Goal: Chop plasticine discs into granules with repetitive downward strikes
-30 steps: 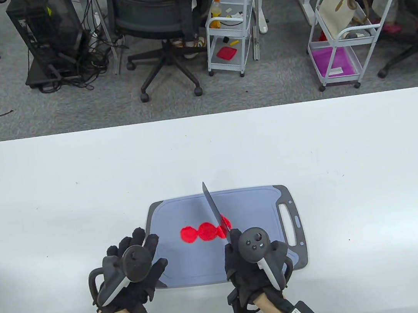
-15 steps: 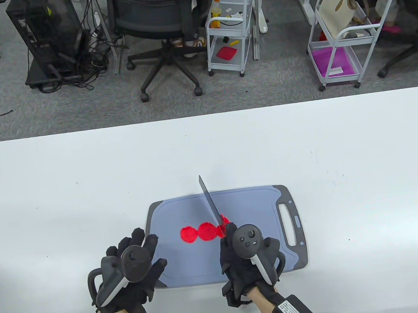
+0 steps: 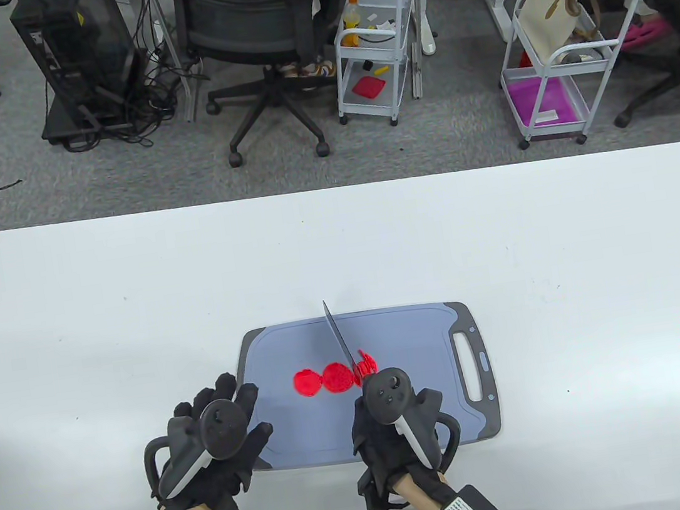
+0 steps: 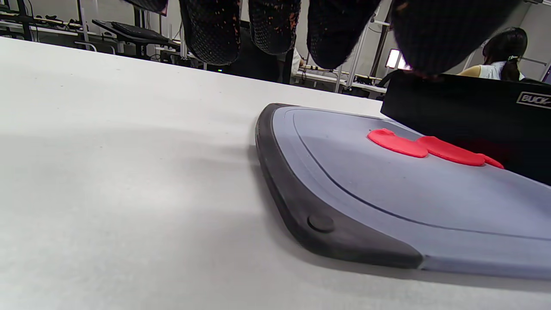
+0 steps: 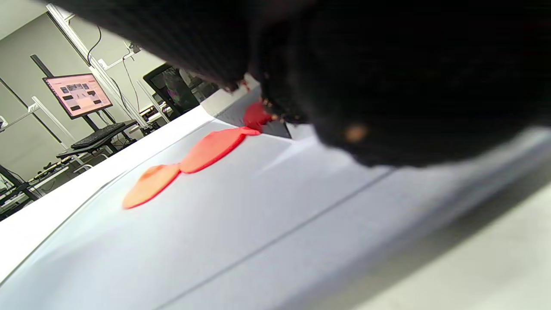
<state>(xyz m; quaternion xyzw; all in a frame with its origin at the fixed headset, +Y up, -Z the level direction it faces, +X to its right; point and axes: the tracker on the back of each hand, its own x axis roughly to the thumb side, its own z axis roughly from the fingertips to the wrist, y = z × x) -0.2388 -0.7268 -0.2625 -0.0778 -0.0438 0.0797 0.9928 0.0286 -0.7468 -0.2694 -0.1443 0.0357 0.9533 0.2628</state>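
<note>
Flat red plasticine discs (image 3: 323, 379) lie in a row on a grey cutting board (image 3: 402, 335). The rightmost disc (image 3: 366, 363) is cut into strips. My right hand (image 3: 384, 426) grips a knife (image 3: 340, 343) by its handle, blade edge down on the right end of the row. My left hand (image 3: 220, 436) lies flat, fingers spread, on the board's near left corner and holds nothing. The left wrist view shows the discs (image 4: 424, 146) and the dark blade (image 4: 473, 116) behind them. The right wrist view shows two whole discs (image 5: 189, 165) beside the blade.
The board has a handle slot (image 3: 468, 366) on its right side. It lies on a white table (image 3: 102, 314) near the front edge. Beyond the table's far edge stand an office chair (image 3: 258, 32) and white carts (image 3: 373, 41).
My right hand has moved left and a little toward me with the knife. The blade has come down and the rightmost disc now shows cut strips. The left hand has not moved.
</note>
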